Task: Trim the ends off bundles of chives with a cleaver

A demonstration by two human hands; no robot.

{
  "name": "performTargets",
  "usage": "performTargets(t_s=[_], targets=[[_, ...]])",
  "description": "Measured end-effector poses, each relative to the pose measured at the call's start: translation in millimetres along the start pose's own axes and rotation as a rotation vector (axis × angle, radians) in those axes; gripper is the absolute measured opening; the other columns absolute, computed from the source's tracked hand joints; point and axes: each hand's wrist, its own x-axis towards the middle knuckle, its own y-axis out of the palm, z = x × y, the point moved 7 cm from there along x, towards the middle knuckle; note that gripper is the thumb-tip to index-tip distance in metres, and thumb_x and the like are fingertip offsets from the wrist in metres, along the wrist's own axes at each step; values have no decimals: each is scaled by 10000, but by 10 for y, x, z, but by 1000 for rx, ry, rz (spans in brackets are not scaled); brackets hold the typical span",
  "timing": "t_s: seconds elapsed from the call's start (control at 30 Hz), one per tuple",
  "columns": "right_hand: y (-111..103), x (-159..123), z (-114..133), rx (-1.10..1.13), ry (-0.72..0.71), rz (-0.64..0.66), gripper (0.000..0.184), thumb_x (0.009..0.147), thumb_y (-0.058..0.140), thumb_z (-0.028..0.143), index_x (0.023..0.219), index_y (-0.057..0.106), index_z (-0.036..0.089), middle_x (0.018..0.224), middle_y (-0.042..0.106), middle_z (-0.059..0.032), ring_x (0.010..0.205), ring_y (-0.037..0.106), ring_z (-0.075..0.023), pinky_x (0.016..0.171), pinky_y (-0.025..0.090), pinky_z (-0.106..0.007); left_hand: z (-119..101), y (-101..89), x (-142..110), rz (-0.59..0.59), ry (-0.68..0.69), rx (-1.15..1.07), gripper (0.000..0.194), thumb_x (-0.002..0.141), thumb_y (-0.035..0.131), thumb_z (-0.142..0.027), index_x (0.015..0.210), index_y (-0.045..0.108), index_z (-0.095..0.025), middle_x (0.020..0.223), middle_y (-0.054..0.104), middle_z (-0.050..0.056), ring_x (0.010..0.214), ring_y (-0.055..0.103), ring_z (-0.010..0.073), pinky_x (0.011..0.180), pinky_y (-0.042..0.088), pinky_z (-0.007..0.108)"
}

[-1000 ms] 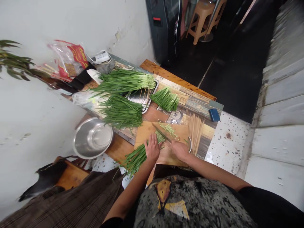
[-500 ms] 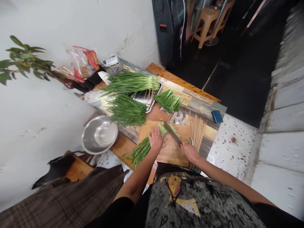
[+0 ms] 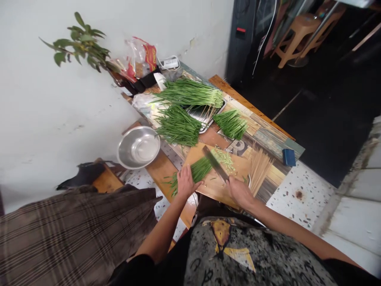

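Observation:
My left hand (image 3: 186, 182) lies over the leafy end of a bunch of garlic chives (image 3: 201, 168), its fingers curled round them. The bunch slants across a wooden cutting board (image 3: 216, 189) and hangs past the board's left edge. My right hand (image 3: 239, 193) is closed round the handle of a kitchen knife (image 3: 215, 163). The blade stands at the cut end of the bunch, its tip pointing away from me. Just right of the blade lie chopped chives (image 3: 225, 159) in a loose scatter.
Bigger chive bunches (image 3: 192, 92) lie behind the board, partly on a metal tray (image 3: 205, 128); a shorter bunch (image 3: 231, 124) lies right of it. Wooden skewers (image 3: 259, 169) flank the board's right side. A steel bowl (image 3: 121, 150) stands left, and a blue box (image 3: 288, 157) right.
My left hand has slid back along the bunch, away from the blade, towards the leaf tips. More chopped pieces show beside the knife. The whole view has swung left.

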Motion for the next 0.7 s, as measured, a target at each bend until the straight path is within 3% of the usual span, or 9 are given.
performTargets(t_s=[0.13,0.23,0.43,0.7], targets=[[104,91,425,-13,-119,60,248,925,316,238,1060,495,133,869,688,-120,798,666,-203,622,419,-247,23,33,-30,-27,-43,-24,882,771,498,-596,1382,254,-8,1282,448,235,1184,410,326,985,326,425],[220,133,579,-41,-134,86,227,880,377,181,1066,493,122,859,688,-147,813,673,-232,625,438,-266,60,27,-52,-22,-42,-44,906,745,535,-602,1374,265,-9,1286,430,238,1184,399,329,978,334,416],[330,175,644,-62,-131,97,237,846,405,137,1068,489,128,876,692,-143,835,677,-241,639,458,-273,75,14,-75,27,-33,-16,695,843,453,-517,1336,345,-39,1178,497,201,1105,446,300,901,376,399],[423,235,684,-76,-66,117,250,867,401,151,1097,492,116,891,689,-160,870,672,-240,673,466,-281,12,102,-70,32,-33,56,556,890,395,-409,1287,431,-21,1086,523,194,1012,462,297,874,368,412]])
